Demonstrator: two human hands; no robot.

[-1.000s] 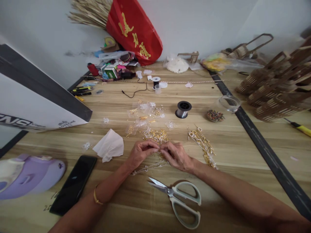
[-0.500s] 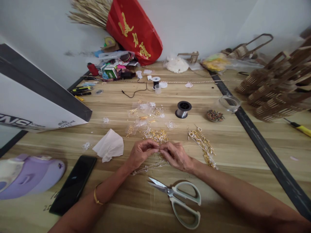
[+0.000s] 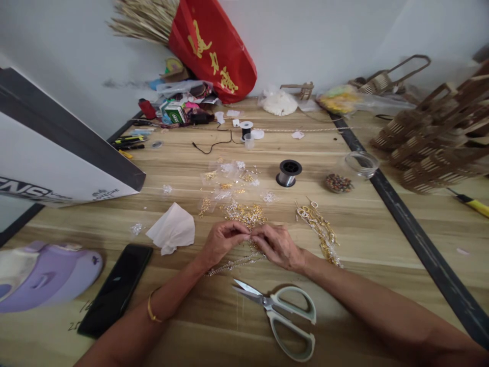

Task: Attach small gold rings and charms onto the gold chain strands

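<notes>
My left hand and my right hand meet fingertip to fingertip over the table, both closed in a pinch. Whatever is between the fingers is too small to make out. A thin beaded chain lies on the wood just below them. Right beyond the fingertips spreads a pile of gold and silver beads. Scissors with pale handles lie partly open, nearer to me. To the right of my right hand is a bundle of gold and silver chains with small rings.
A wire spool stands beyond the beads, with small bags of findings to its left. A phone, a tissue and a purple object lie left. Woven baskets stand right, near a jar of beads.
Hardly anything differs. Both hands keep the same pinch in the same place, and the view has shifted very slightly.
</notes>
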